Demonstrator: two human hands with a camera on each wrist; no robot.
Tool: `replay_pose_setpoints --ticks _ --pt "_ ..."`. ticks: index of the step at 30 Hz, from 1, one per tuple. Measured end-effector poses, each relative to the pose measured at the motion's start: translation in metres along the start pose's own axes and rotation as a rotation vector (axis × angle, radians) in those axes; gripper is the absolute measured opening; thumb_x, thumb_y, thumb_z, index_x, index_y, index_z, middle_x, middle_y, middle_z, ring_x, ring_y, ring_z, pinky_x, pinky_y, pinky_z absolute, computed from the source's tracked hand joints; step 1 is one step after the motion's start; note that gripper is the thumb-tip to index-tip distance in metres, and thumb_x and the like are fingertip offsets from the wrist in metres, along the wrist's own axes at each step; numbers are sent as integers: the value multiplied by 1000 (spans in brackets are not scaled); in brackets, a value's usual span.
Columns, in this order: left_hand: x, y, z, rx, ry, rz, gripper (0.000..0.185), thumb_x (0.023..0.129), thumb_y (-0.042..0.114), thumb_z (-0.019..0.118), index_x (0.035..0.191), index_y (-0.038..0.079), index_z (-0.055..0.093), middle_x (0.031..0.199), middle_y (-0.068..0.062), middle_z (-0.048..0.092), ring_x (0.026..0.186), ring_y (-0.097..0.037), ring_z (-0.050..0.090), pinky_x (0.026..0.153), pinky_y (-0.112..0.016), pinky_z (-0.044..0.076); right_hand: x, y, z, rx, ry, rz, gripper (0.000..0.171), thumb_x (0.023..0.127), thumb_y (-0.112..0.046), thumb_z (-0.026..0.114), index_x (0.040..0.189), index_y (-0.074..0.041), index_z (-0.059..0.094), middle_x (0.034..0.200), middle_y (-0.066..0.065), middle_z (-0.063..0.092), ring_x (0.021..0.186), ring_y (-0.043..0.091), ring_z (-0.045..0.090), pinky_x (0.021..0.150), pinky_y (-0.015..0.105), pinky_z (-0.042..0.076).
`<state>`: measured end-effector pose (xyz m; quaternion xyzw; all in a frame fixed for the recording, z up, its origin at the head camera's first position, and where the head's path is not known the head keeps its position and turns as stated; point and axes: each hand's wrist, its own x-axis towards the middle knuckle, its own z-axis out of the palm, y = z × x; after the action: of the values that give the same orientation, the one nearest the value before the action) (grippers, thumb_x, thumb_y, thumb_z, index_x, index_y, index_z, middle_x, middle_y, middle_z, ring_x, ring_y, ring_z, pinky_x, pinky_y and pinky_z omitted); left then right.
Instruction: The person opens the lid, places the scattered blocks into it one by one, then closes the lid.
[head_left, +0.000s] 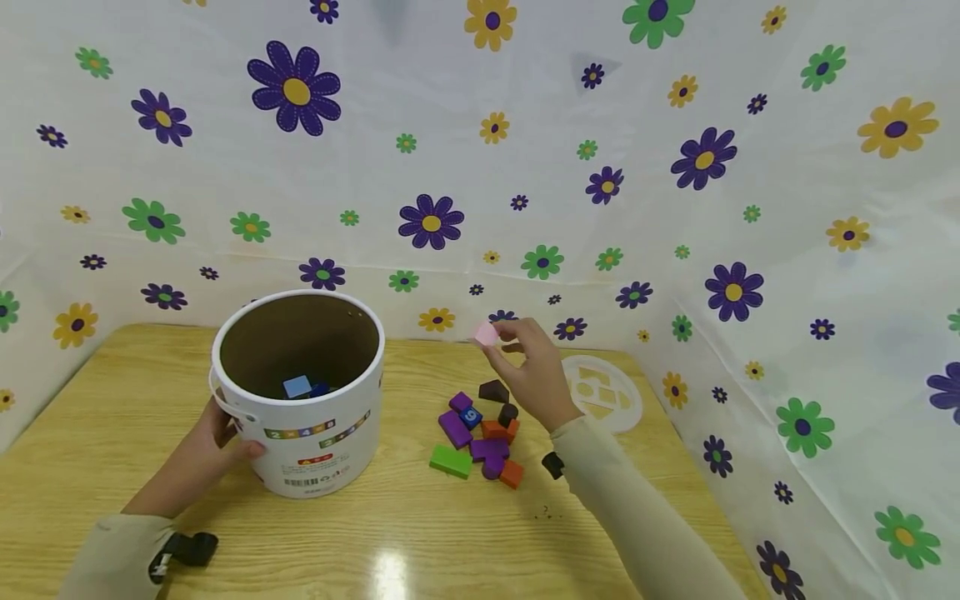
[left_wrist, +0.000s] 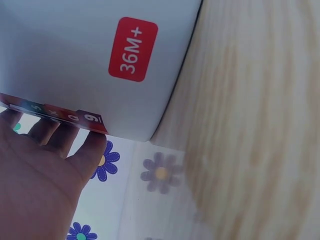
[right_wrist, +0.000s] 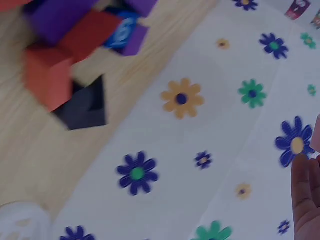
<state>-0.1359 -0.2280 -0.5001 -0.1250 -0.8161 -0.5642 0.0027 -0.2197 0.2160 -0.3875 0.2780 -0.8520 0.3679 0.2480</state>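
Observation:
On the left of the table stands a white bucket (head_left: pixel 322 458) printed with sums. My left hand (head_left: pixel 204 454) holds its near left side, thumb against the front and fingers round the side; the left wrist view shows those fingers at the bucket's edge. Inside lie a light blue block (head_left: pixel 297 387) and a darker blue one (head_left: pixel 319 390). My right hand (head_left: pixel 536 375) pinches a small pink block (head_left: pixel 486 334) between thumb and fingertips, raised above the table's back edge. Below it is a loose pile with a green block (head_left: pixel 451 461), purple blocks (head_left: pixel 455 428) and a blue numbered cube (head_left: pixel 471 417).
Orange blocks (head_left: pixel 512 475) and dark blocks (head_left: pixel 494 391) belong to the pile. A white round plate with cut-out shapes (head_left: pixel 626 408) lies at the back right, partly behind my right hand. A flowered cloth (head_left: pixel 450 167) hangs behind the table and along its right side.

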Motion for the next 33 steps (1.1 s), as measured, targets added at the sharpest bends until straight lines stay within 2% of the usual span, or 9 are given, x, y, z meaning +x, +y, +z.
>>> replay_pose_setpoints --ticks 5,10,13,15,19,20,22,27,33 --pt "1 -1 1 6 -1 1 93 103 39 65 164 38 -5 167 -20 12 148 -52 18 118 -74 20 14 -29 11 39 24 -103 30 97 -10 74 125 -4 66 118 10 63 106 26 63 90 32 61" --pt "3 -1 1 14 -5 -14 93 103 39 65 163 39 -6 167 -21 12 148 -53 17 113 -79 19 25 -54 26 58 17 -149 32 99 -12 72 129 -2 65 123 11 63 107 26 63 92 32 59" --pt "3 -1 1 15 -4 -13 92 103 37 66 163 41 -4 166 -18 13 148 -50 18 115 -77 20 30 -67 37 66 -3 -160 34 100 -13 71 131 -2 65 125 11 63 109 25 63 93 30 59" --pt "2 -1 0 15 -1 -4 92 103 35 66 163 42 -3 166 -15 14 149 -46 18 123 -62 22 34 -74 45 77 -19 -172 35 100 -13 71 133 -1 64 126 12 63 111 26 63 95 30 58" --pt "0 -2 0 -5 -1 5 91 103 35 66 162 43 -2 166 -15 14 149 -46 16 124 -61 19 40 -87 58 92 -86 -193 36 101 -15 69 135 -2 63 129 11 63 114 25 64 98 25 55" --pt "0 -1 -1 -8 -2 6 91 103 36 66 162 43 -2 167 -16 13 149 -47 15 124 -62 18 41 -89 61 88 -110 -196 37 102 -15 68 136 -3 62 130 11 62 114 24 64 99 25 55" --pt "0 -1 0 -23 -2 10 91 103 37 66 163 42 -2 167 -19 12 149 -51 14 115 -78 14 42 -92 65 81 -163 -194 38 102 -16 68 138 -4 62 131 10 62 115 23 64 101 24 54" --pt "1 -1 0 -21 2 6 92 102 35 67 163 40 -1 166 -19 14 148 -50 16 116 -77 16 42 -91 69 116 -240 -162 39 103 -16 67 139 -5 61 132 8 62 115 20 64 100 27 56" --pt "1 -1 1 2 -2 1 90 103 40 64 162 43 -3 165 -18 15 147 -49 18 118 -74 17 38 -84 67 179 -290 -114 36 103 -17 66 138 -9 63 130 4 65 104 15 65 86 17 56"
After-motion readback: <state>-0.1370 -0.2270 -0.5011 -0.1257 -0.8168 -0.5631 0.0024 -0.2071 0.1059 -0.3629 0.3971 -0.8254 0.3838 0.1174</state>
